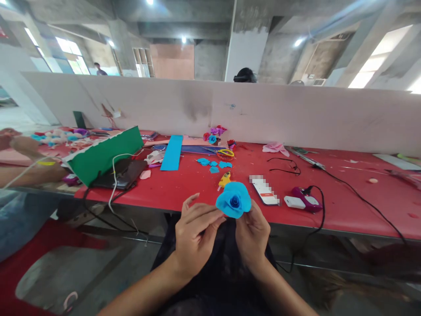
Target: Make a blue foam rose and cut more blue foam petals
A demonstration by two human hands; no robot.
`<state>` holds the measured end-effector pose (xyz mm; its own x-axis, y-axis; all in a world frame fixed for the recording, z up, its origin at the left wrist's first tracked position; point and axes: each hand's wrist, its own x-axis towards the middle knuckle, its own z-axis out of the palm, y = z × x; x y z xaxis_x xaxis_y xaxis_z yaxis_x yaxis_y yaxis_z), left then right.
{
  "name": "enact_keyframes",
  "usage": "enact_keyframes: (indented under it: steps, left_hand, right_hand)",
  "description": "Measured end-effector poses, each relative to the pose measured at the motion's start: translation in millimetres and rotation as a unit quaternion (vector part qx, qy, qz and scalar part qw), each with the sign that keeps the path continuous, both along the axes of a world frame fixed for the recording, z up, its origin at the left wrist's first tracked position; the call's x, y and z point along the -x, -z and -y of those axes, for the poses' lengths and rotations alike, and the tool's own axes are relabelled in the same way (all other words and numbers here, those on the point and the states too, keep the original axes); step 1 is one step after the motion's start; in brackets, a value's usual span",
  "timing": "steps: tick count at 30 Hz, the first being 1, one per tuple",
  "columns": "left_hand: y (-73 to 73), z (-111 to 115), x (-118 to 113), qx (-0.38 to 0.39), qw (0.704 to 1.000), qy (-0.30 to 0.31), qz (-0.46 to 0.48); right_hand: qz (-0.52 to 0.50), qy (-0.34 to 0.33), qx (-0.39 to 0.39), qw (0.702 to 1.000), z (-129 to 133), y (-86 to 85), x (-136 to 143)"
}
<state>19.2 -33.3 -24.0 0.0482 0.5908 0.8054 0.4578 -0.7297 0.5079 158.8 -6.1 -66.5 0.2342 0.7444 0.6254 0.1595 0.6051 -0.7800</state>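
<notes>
A blue paper flower (234, 200) with a dark rolled centre faces up between my two hands, above my lap at the table's front edge. My left hand (197, 230) pinches the flower's left edge between thumb and fingers. From below right, my right hand (252, 228) is closed on the flower's underside; its fingertips are partly hidden by the petals. Just behind the flower lies a yellow glue gun (225, 180). Cut blue paper petals (214, 169) are scattered beyond it, beside a blue paper strip (172, 152).
On the red table (197, 188) are a phone (265, 190), a purple power strip (304, 200) with a black cord, eyeglasses (284, 166) and yellow-handled scissors (225, 153). A green board (107, 154) stands left, beside another person's arm (29, 171). A low partition (158, 105) runs behind.
</notes>
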Motion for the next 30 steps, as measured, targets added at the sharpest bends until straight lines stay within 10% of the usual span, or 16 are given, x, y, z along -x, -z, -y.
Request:
enact_keyframes:
  steps: [8,20,25,30]
  left_hand:
    - [20.7,-15,-7,0.275,0.944,0.080,0.166]
    - [36.1,-29,-13,0.466,0.693,0.231,0.498]
    - [37.5,-32,-7,0.469,0.677,0.218,0.523]
    - [36.8,-30,-6,0.430,0.727,0.219,0.489]
  right_hand:
    - [-0.015,-0.041,0.060,0.997,1,1.0,12]
    - [0.181,0.055,-0.009,0.982,-1,5.0,15]
    - [0.148,-0.008,0.036,0.988,6,-8.2,14]
    - [0.087,-0.029,0.085,0.992,8,-26.2,7]
